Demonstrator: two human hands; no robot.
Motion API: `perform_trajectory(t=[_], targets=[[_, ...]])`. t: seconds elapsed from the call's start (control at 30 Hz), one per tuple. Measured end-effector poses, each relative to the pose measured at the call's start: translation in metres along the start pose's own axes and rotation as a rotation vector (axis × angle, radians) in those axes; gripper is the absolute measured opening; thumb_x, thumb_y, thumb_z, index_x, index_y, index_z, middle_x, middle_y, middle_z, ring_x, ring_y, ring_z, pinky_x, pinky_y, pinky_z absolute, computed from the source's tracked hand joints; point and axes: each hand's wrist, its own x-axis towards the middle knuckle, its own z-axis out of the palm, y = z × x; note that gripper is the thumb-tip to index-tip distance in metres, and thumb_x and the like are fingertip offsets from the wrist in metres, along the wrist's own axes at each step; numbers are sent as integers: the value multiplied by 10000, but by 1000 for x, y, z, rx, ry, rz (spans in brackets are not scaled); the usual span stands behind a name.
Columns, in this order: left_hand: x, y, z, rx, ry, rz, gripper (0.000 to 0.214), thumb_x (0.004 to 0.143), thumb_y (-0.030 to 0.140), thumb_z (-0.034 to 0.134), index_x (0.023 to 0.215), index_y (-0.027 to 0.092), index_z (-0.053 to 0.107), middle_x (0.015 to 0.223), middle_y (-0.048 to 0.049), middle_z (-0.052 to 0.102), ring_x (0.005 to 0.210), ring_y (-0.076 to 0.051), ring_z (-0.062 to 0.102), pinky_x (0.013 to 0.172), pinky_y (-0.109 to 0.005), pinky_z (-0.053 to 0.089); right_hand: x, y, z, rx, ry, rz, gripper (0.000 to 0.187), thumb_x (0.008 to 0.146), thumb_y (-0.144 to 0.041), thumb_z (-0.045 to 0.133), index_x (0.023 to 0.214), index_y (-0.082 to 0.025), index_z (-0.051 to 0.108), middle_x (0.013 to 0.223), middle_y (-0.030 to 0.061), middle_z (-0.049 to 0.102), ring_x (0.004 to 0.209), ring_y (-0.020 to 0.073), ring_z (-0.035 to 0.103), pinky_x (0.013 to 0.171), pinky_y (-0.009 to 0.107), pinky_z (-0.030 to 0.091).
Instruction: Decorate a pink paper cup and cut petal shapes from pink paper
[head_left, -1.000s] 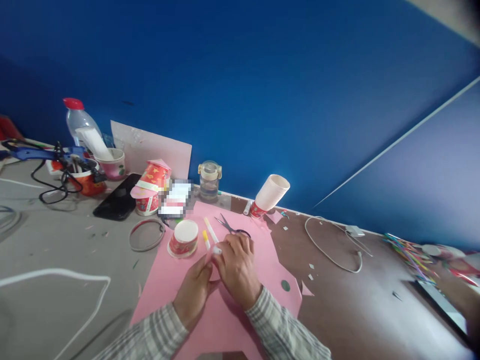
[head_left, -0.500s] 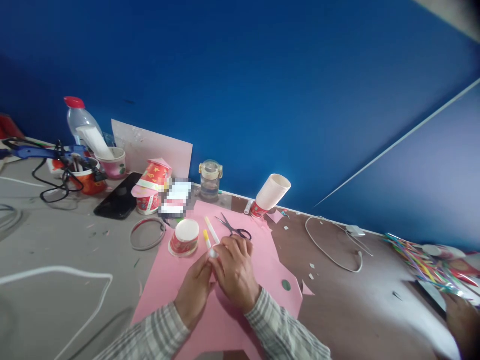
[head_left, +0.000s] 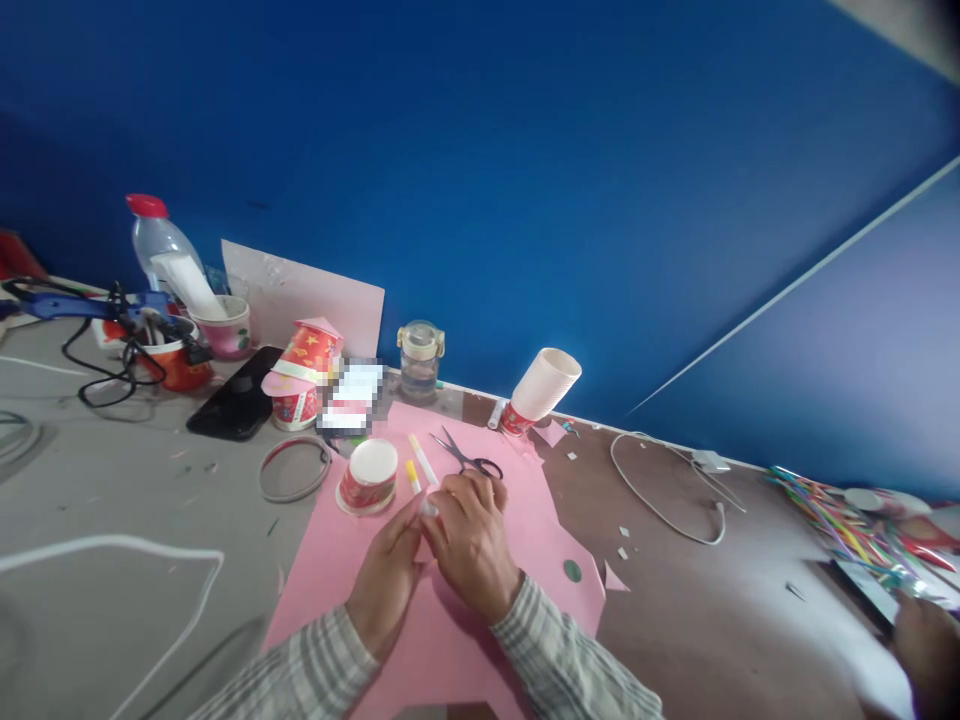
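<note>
Over the pink paper sheet [head_left: 322, 610], my left hand [head_left: 385, 580] and my right hand [head_left: 476, 545] meet, both closed. Between their fingertips is a small piece of pink paper [head_left: 424, 550], with a whitish bit [head_left: 429, 508] showing at the top. My fingers cover most of it. Just beyond them lie a yellow-and-white glue stick or marker [head_left: 413, 474], a white strip [head_left: 423, 458] and opened scissors [head_left: 466, 456]. To the left, an upside-down red paper cup [head_left: 369, 478] stands on the sheet.
A decorated cup model [head_left: 306, 370], a black phone [head_left: 236, 395], a lidded jar [head_left: 420, 355] and a paper cup stack [head_left: 544, 385] stand along the wall. A tape ring [head_left: 295, 468] lies left. Another person's hand [head_left: 926, 630] is at far right, near colourful sticks [head_left: 847, 530].
Both my hands stay together in nearly the same place, with the pink paper piece shifting slightly between the fingers. At far right, the other person's hand has moved a little.
</note>
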Motion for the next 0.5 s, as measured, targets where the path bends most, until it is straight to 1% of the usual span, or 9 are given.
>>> perform_trajectory(t=[0.07, 0.13, 0.2, 0.27, 0.37, 0.43, 0.5], targets=[[-2, 0, 1, -7, -12, -6, 472, 442, 340, 610, 906, 259, 646, 1035, -21, 640, 824, -199, 582, 475, -225, 489, 0, 0, 4, -24, -2, 11, 56, 817, -230, 539, 776, -226, 577, 863, -4, 584, 906, 202, 496, 840, 363, 297], [-3, 0, 2, -26, -9, -21, 491, 432, 342, 607, 914, 257, 644, 1030, -19, 644, 773, -181, 587, 476, -227, 488, 1, 4, 6, -47, 17, 47, 34, 802, -233, 564, 771, -228, 577, 868, -3, 590, 915, 212, 494, 838, 372, 289], [-2, -1, 2, -46, 9, -30, 492, 432, 344, 605, 916, 265, 644, 1062, -17, 635, 802, -192, 588, 502, -246, 502, 1, 7, 6, -52, 44, 82, 21, 783, -246, 592, 775, -232, 579, 871, 0, 596, 895, 218, 499, 820, 378, 292], [-1, -1, 1, -59, 12, -28, 485, 450, 362, 598, 927, 281, 637, 1096, -15, 621, 888, -223, 576, 541, -278, 520, 0, 7, 4, -37, 78, 110, 61, 766, -275, 614, 802, -239, 580, 878, 4, 599, 866, 221, 503, 803, 380, 302], [-1, 2, 1, -55, 6, -35, 512, 460, 366, 594, 965, 289, 614, 1135, -20, 597, 974, -246, 546, 582, -308, 530, 0, 3, -1, 0, 111, 102, 80, 764, -280, 611, 832, -248, 582, 887, 2, 598, 875, 222, 499, 815, 379, 312], [-3, 6, 3, -38, 23, -42, 511, 439, 336, 594, 946, 280, 622, 1133, -27, 597, 976, -247, 539, 555, -286, 523, 1, -1, -2, 21, 82, 59, 37, 782, -247, 583, 819, -251, 585, 880, -2, 595, 888, 214, 498, 822, 368, 318], [-6, 10, 4, 5, 25, -47, 484, 422, 315, 581, 900, 275, 644, 1104, -25, 614, 959, -242, 537, 505, -251, 503, 1, -3, 0, 28, 40, 24, 44, 799, -220, 553, 806, -248, 586, 872, -4, 592, 893, 207, 500, 821, 360, 322]])
